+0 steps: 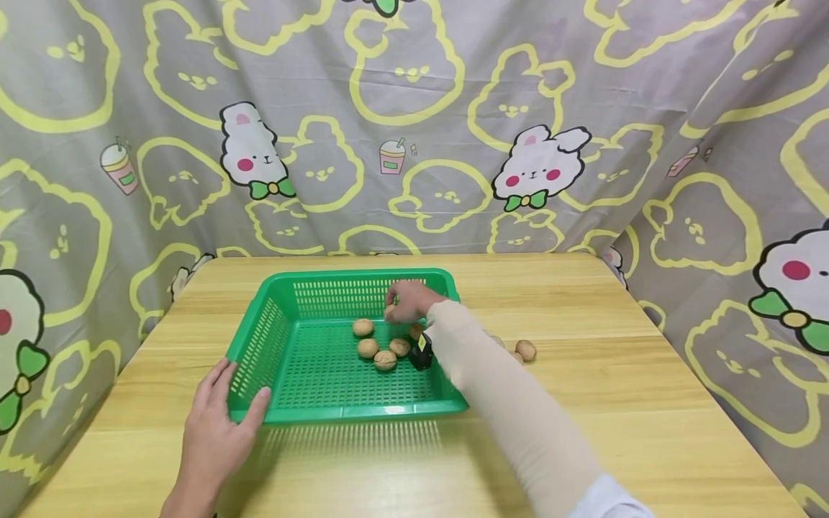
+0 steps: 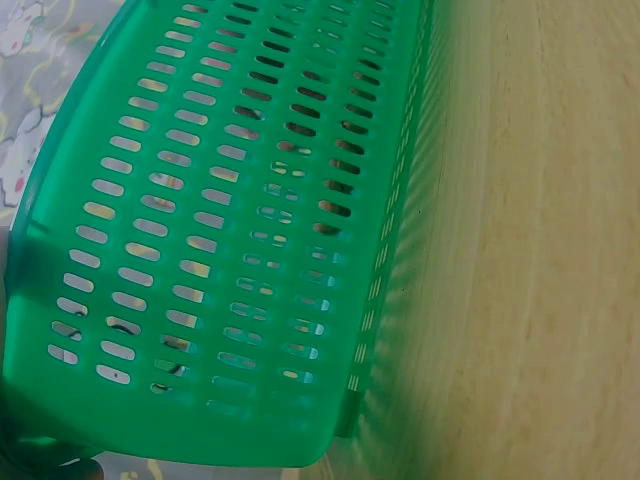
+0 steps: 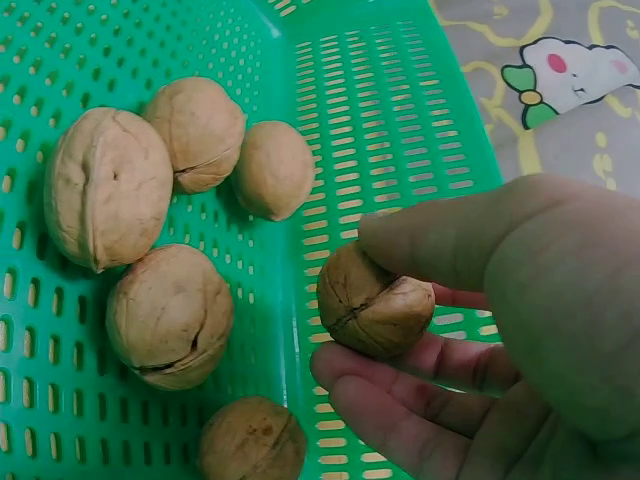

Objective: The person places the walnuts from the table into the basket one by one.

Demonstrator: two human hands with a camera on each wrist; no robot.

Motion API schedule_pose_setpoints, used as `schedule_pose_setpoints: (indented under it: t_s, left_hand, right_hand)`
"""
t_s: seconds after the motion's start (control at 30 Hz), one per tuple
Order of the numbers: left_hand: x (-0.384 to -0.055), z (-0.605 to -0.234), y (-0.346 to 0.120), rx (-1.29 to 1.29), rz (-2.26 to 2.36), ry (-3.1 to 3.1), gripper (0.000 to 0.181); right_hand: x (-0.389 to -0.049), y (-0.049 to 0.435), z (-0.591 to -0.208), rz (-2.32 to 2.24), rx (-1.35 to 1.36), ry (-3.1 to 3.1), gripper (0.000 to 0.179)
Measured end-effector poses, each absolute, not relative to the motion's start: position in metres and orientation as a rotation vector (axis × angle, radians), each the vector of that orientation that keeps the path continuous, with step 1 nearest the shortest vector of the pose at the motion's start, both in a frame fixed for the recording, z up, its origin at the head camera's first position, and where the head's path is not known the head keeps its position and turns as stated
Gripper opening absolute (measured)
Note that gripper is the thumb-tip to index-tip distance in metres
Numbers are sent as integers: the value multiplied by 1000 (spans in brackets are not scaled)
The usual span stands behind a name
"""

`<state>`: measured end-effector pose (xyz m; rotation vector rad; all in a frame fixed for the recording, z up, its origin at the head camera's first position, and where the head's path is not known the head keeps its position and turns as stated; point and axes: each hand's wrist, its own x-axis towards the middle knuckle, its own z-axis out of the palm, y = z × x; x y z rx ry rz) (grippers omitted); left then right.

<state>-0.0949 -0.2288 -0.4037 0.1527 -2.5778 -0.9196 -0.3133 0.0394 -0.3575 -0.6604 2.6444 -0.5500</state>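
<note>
Inside the green plastic basket [image 1: 350,416], my right hand [image 1: 411,301] pinches a walnut [image 3: 372,302] between thumb and fingers, above the basket floor. Several other walnuts [image 1: 385,360] lie loosely grouped on that floor, and the right wrist view shows their ridged tan shells, such as one walnut [image 3: 110,188] at the left. My left hand [image 1: 217,424] rests on the basket's near left corner, thumb over the front rim and fingers along the left side. In the left wrist view the slotted wall [image 2: 230,240] fills most of the picture, with only a bit of the hand at the lower left.
A few more walnuts [image 1: 526,350] lie on the wooden table [image 1: 583,424] right of the basket, partly hidden behind the right sleeve [image 1: 499,388]. A black device [image 1: 421,352] is at the right wrist. Behind the table hangs a grey patterned curtain [image 1: 440,86].
</note>
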Motion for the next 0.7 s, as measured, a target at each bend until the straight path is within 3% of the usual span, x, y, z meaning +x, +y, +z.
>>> schedule_pose_setpoints:
  t_s: [0.7]
  left_hand:
    - [-95,-404,-229,145,-919,-2573,70]
  right_hand:
    - [-312,33,-356,-450,-673,2666,32]
